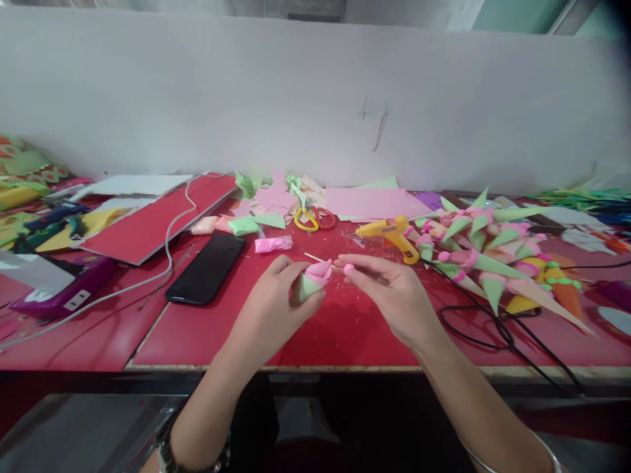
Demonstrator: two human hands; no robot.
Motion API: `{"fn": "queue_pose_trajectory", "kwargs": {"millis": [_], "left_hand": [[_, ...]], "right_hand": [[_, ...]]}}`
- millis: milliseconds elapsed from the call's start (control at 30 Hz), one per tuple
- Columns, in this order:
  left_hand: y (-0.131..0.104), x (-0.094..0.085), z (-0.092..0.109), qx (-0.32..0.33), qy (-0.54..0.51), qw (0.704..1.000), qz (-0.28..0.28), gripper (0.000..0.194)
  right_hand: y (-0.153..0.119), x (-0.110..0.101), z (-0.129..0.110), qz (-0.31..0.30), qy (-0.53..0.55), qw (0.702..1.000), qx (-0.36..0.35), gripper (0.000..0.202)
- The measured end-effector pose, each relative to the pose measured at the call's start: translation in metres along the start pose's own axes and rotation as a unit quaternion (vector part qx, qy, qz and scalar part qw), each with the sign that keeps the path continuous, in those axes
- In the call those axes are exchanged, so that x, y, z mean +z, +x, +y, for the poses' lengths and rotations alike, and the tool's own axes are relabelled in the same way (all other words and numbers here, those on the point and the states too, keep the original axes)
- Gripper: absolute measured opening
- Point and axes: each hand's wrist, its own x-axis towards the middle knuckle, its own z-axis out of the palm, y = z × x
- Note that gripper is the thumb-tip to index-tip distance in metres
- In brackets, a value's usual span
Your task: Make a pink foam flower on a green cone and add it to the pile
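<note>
In my left hand (276, 295), fingers closed, is a small paper cone flower (318, 274), pink at its rim and pale green lower down. Thumb and fingertips of my right hand (394, 289) pinch a small bright pink ball (349, 269) just to the right of the flower's pink edge. A thin pale stick (313, 257) passes behind the flower toward my right fingertips; which hand grips it is hidden. Just beyond my hands lies a pink packet (273, 244), with pale green and peach packets (243, 226) farther left.
A yellow glue gun (389, 231) with a black cord and a pile of paper cones (486, 240) lie at right. Scissors (306, 220) and paper scraps are behind. At left are a black phone (206, 269), a white cable and a purple power strip (69, 289).
</note>
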Motion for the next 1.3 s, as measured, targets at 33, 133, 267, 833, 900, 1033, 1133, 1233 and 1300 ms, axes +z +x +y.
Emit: {"fn": "queue_pose_trajectory", "kwargs": {"millis": [33, 133, 267, 833, 900, 1033, 1133, 1233, 1300], "left_hand": [[0.0, 0.0002, -0.0002, 0.002, -0.001, 1.0, 0.0, 0.019], [-0.0003, 0.0005, -0.0004, 0.004, -0.004, 1.0, 0.005, 0.018], [-0.0008, 0.0003, -0.0001, 0.005, -0.002, 1.0, 0.008, 0.018], [-0.0006, 0.0002, 0.0002, 0.003, -0.002, 1.0, 0.001, 0.018], [-0.0007, 0.0002, 0.0001, 0.003, -0.002, 1.0, 0.002, 0.017], [-0.0007, 0.0004, -0.0004, 0.006, 0.0, 1.0, 0.006, 0.019], [-0.0006, 0.0005, -0.0005, 0.004, 0.0, 1.0, 0.005, 0.021], [-0.0005, 0.0005, -0.0003, 0.001, -0.001, 1.0, 0.002, 0.021], [-0.0005, 0.0006, -0.0003, 0.001, 0.0, 1.0, 0.002, 0.02]], "right_hand": [[-0.0001, 0.0, -0.0003, -0.009, 0.004, 1.0, 0.011, 0.021], [0.0001, -0.0005, -0.0013, -0.007, -0.015, 1.0, 0.018, 0.018], [0.0009, -0.0017, -0.0015, 0.023, -0.067, 0.997, -0.021, 0.011], [0.002, -0.0027, 0.0031, -0.025, -0.011, 1.0, -0.003, 0.018], [0.0014, -0.0029, 0.0013, -0.027, -0.031, 0.999, -0.001, 0.019], [0.0029, -0.0027, 0.0007, 0.008, -0.088, 0.996, -0.034, 0.01], [0.0045, -0.0019, 0.0028, 0.016, -0.044, 0.998, -0.041, 0.011], [0.0035, -0.0014, 0.0026, 0.005, -0.006, 1.0, -0.026, 0.016], [0.0019, -0.0015, 0.0009, -0.016, -0.012, 1.0, -0.011, 0.018]]}}
